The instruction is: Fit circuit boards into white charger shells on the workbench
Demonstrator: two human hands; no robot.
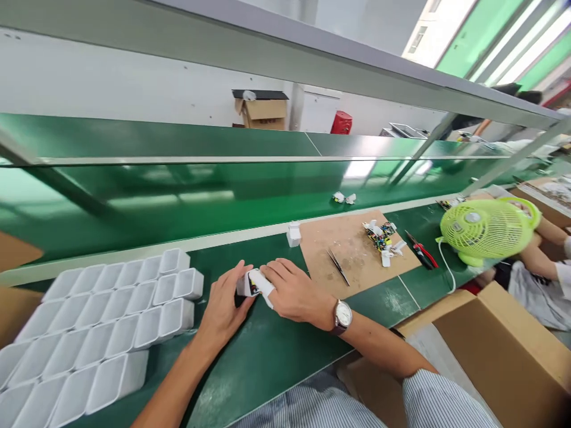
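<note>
My left hand (225, 303) grips a small white housing (243, 285) over the green bench, fingers and thumb on its sides. Dark and yellow electronic parts show at the housing's open side. My right hand (292, 291), with a watch on the wrist, holds a white piece (263, 285) against that opening. Rows of open white housings (107, 380) stand to the left of my hands. One more white housing (293, 234) stands beyond my right hand, at the brown board's corner.
On the brown board (357, 276) lie tweezers (338, 267) and a pile of circuit parts (382, 236). Red-handled pliers (422, 251) and a green fan (486, 230) are to the right. Two small parts (344, 198) sit on the green belt. Another person's arm (542, 252) shows behind the fan.
</note>
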